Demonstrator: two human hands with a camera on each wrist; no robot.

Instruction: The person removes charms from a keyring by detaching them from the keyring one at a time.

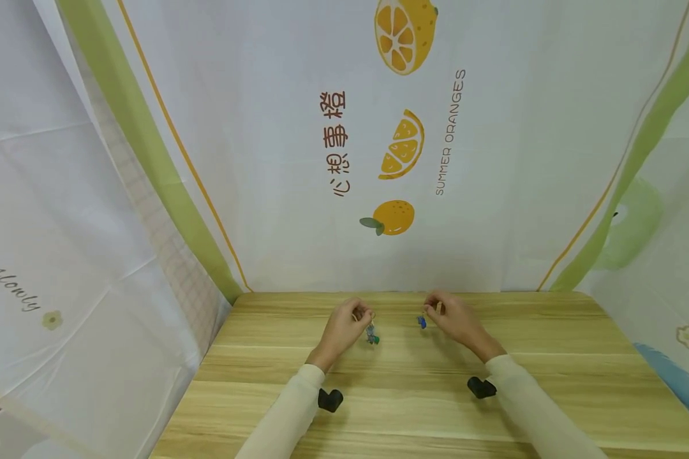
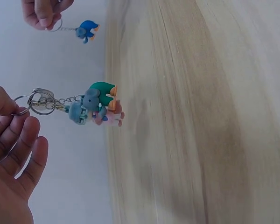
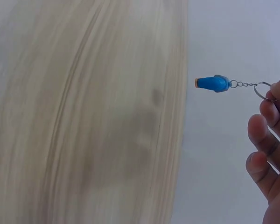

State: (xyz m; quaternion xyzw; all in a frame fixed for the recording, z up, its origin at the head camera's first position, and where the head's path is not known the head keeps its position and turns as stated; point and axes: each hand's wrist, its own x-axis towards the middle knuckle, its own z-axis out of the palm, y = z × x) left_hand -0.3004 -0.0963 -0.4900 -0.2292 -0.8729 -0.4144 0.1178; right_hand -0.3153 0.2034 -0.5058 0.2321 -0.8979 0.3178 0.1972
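My left hand (image 1: 345,324) pinches a metal ring, seen close in the left wrist view. From it hangs a bunch of figurine keychains (image 2: 100,100): a grey elephant in green, a teal-capped figure and a pinkish one partly behind. Across from it, my right hand (image 1: 452,317) pinches the split ring of a single keychain, a blue elephant (image 3: 213,83) with an orange end, dangling from a short chain. Both hands are raised over the wooden table (image 1: 402,395), apart from each other. The other fingers of each hand are loosely bent.
Behind the table hangs a white cloth (image 1: 287,242) printed with oranges and lettering. More cloth (image 1: 92,255) drapes at the left side, and another printed sheet (image 1: 666,280) at the right. A black device sits at each wrist.
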